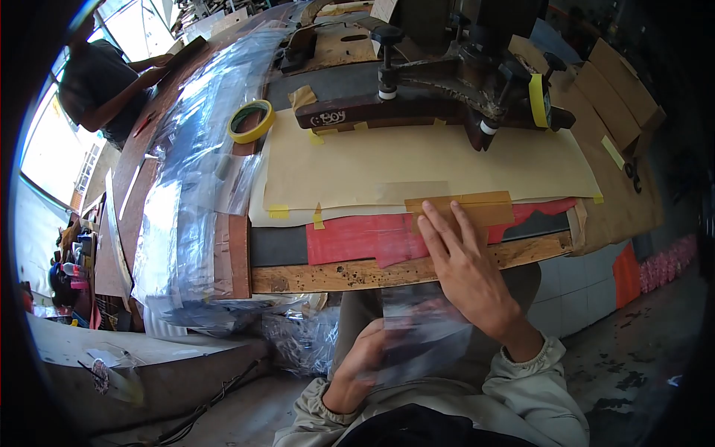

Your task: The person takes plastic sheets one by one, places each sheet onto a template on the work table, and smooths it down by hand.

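Note:
My right hand (469, 276) lies palm down with its fingers stretched out, pressing on a brown translucent strip (488, 208). That strip overlaps the front edge of a cream paper sheet (335, 164) and a red sheet (346, 240) beneath it. Small yellow tape pieces (278, 211) sit along the paper's edges. Below the table edge, my left hand (363, 354) is closed on a clear plastic sheet (424, 346), which is blurred. Some of its fingers are hidden by the plastic.
A yellow tape roll (258, 135) rests left of the paper. Behind it stands a dark metal clamp frame (447, 82) with a second tape roll (537, 100). Plastic wrap (186, 164) covers the left side. Scissors (632, 177) lie right. Another person (104, 86) works at far left.

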The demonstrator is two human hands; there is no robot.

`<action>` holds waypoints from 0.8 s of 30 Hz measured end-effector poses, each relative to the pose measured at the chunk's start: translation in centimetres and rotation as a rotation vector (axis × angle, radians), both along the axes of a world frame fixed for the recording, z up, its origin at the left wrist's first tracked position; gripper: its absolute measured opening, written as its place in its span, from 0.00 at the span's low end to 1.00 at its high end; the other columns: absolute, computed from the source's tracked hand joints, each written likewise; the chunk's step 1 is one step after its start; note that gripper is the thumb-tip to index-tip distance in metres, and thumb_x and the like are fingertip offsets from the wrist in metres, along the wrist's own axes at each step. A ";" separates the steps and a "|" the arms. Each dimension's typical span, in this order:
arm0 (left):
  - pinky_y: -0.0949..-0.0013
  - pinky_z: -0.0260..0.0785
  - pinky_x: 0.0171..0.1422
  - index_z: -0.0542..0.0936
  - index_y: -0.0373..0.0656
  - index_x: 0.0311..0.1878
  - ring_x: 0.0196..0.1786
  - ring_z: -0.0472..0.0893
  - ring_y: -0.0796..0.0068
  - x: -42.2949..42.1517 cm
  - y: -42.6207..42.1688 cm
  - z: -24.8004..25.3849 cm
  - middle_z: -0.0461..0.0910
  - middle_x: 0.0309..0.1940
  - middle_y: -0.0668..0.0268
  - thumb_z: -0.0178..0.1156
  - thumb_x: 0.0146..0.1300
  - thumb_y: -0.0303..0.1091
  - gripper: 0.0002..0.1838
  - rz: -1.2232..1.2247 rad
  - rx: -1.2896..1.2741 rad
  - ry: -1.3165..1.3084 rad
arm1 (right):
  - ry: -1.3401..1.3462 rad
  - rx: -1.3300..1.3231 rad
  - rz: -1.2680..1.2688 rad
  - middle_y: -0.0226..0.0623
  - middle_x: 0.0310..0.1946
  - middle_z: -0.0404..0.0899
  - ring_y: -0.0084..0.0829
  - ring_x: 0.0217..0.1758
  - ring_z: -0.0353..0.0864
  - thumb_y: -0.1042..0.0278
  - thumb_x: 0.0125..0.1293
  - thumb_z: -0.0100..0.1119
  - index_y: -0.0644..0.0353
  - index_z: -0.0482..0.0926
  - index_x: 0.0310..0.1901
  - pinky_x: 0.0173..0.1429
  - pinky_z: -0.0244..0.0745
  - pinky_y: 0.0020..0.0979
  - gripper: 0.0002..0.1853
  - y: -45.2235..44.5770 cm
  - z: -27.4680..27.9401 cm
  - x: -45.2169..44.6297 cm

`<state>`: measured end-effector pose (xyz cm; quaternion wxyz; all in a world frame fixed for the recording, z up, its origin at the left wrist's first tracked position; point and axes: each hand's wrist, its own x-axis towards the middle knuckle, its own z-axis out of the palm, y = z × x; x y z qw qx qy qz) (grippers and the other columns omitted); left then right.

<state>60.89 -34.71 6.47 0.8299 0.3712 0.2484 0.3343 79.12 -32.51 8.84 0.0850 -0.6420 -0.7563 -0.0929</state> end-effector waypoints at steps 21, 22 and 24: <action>0.69 0.65 0.58 0.71 0.28 0.49 0.51 0.74 0.67 -0.3 0.3 -0.5 0.73 0.49 0.53 0.48 0.59 0.29 0.17 -0.041 -0.293 -0.057 | -0.017 -0.120 -0.074 0.65 0.60 0.49 0.61 0.64 0.50 0.72 0.59 0.44 0.64 0.56 0.60 0.64 0.54 0.51 0.26 0.6 0.0 -1.7; 0.69 0.65 0.57 0.71 0.28 0.49 0.51 0.74 0.67 -0.1 0.1 0.0 0.73 0.48 0.53 0.48 0.59 0.29 0.17 -0.003 -0.261 -0.079 | -0.011 -0.115 -0.071 0.65 0.60 0.49 0.61 0.64 0.49 0.72 0.59 0.44 0.64 0.56 0.60 0.64 0.54 0.51 0.26 0.6 0.0 -1.7; 0.69 0.65 0.57 0.71 0.29 0.49 0.51 0.74 0.67 -0.1 0.1 -0.1 0.73 0.48 0.53 0.48 0.59 0.29 0.16 0.005 -0.194 -0.093 | -0.013 -0.107 -0.075 0.65 0.59 0.50 0.61 0.64 0.49 0.73 0.59 0.44 0.64 0.56 0.60 0.64 0.54 0.51 0.26 0.6 -0.1 -1.6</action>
